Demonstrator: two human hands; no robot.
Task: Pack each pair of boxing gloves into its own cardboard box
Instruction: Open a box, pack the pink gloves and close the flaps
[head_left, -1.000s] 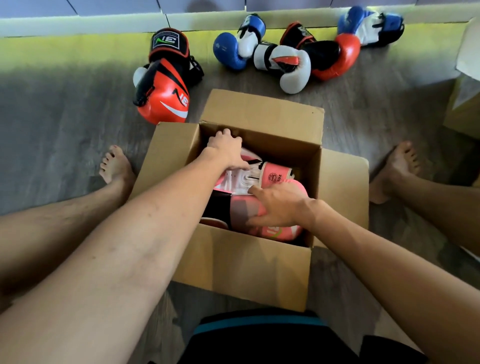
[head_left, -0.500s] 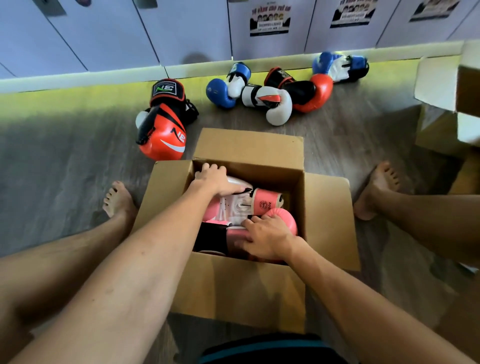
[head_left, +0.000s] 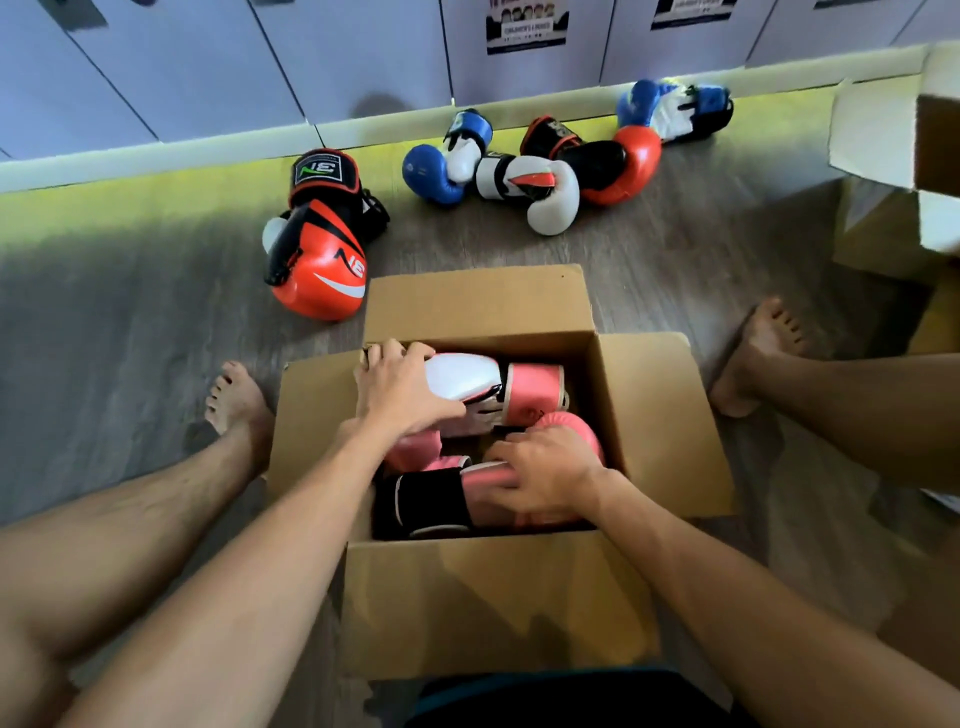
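An open cardboard box (head_left: 498, 597) stands on the floor between my legs. Two pink and white boxing gloves lie inside it. My left hand (head_left: 402, 387) grips the far glove (head_left: 532, 392) at its white end by the box's far left corner. My right hand (head_left: 545, 478) curls over the near pink glove (head_left: 566, 428), whose black cuff (head_left: 421, 501) points left. On the floor beyond the box lie an orange and black pair (head_left: 322, 244), a blue glove (head_left: 447, 161), a white glove (head_left: 540, 189), a red and black glove (head_left: 608, 161) and another blue and white glove (head_left: 675, 109).
More cardboard boxes (head_left: 893, 171) stand at the right edge, one with open flaps. My bare feet (head_left: 236, 402) rest on the wooden floor either side of the box. A wall of pale lockers runs along the back above a yellow strip.
The camera has tilted up, showing more of the lockers. My left hand has shifted over the white end of the far glove, and my right hand has curled tighter onto the near glove.
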